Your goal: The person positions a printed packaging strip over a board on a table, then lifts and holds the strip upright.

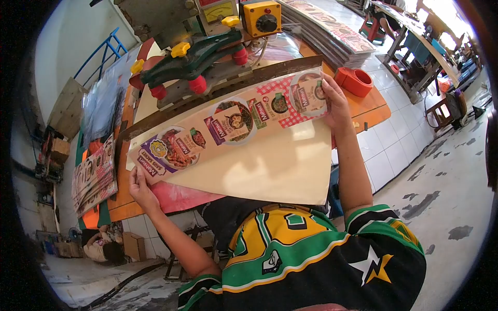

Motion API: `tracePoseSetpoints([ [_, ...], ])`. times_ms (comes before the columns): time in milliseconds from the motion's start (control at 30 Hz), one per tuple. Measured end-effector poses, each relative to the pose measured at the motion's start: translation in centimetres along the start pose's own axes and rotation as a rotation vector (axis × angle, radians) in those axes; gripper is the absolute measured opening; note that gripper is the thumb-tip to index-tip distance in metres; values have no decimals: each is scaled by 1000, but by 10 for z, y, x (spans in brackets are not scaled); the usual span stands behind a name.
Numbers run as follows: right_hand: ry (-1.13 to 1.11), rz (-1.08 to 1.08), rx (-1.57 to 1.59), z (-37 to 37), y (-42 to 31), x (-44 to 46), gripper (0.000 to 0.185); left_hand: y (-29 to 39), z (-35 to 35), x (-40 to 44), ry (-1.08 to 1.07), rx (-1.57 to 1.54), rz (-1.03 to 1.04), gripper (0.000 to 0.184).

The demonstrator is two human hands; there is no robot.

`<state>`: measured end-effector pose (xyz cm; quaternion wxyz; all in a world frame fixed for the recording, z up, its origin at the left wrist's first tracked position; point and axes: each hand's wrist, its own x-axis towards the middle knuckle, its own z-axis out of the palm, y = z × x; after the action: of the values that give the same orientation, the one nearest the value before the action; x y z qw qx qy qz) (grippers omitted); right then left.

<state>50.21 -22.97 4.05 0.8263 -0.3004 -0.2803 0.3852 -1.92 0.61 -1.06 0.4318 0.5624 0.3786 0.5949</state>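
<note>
A long printed strip [199,116] with food pictures and "Mamasuka"-like lettering too small to read surely stretches between my hands. It looks glossy, like plastic-covered paper. At its lower left corner my left hand [142,189] pinches the edge. My right hand [336,103] grips the far right end, thumb on the printed face. Under the strip lies a cream board [270,171], its far side by a brown metal bar [223,96] of a press machine. The dark green clamp [194,62] with red feet and yellow knobs stands just beyond the bar.
A red-orange tape roll [354,82] sits on the orange tabletop [371,109] at right. Printed sheets [96,173] are piled at left, beside clear plastic sheets [106,103]. A yellow control box [262,19] stands behind. More printed stacks [332,26] lie beyond. Another person [106,249] is at lower left.
</note>
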Motion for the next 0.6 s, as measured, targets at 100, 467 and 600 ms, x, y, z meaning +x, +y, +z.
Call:
tracePoseSetpoints([
  [100,-46,-24,-58,7,-4,-1,47,-2,0,2,16,50,12,28],
  [467,-48,-33,-90,15,-9,-4,50,0,4,0,27,-8,21,26],
  [600,14,-50,-121,10,-3,-2,45,-3,-1,1,20,-14,21,26],
])
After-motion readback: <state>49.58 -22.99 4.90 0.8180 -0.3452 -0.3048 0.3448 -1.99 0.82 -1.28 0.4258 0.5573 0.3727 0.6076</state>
